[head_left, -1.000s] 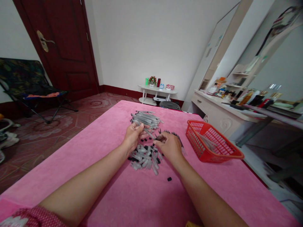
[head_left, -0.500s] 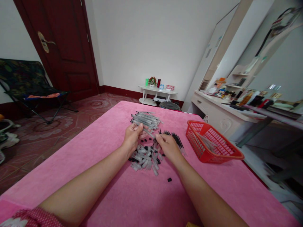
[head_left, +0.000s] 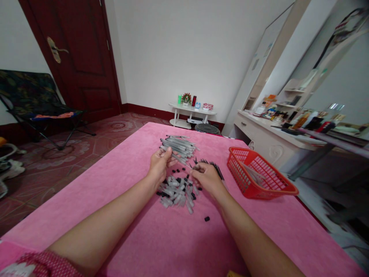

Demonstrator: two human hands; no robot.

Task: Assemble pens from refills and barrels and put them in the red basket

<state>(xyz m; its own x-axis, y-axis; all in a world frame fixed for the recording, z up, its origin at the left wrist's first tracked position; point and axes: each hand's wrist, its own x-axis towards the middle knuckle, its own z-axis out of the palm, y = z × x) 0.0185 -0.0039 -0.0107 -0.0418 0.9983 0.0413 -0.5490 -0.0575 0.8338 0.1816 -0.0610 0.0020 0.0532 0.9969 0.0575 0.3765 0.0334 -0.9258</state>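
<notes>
My left hand (head_left: 159,164) pinches a clear pen barrel (head_left: 181,158) between thumb and fingers, its far end slanting toward my right hand. The fingertips of my right hand (head_left: 206,176) are drawn together near that end; whatever they hold is too small to make out. Beyond my left hand lies a pile of clear pen barrels (head_left: 178,144). Clear pen caps (head_left: 175,192) and small black plugs (head_left: 178,170) are heaped below both hands. Thin black pen refills (head_left: 217,169) lie partly hidden behind my right hand.
A red plastic basket (head_left: 245,188) with some pale pieces inside stands at the right of the pink-covered table (head_left: 121,184). One black plug (head_left: 206,219) lies apart, nearer to me. A cluttered dresser (head_left: 265,130) is beyond the table's right edge.
My right hand has shifted slightly right and its fingers have come off the barrel's end. My left hand still grips the barrel, thumb now raised a little.
</notes>
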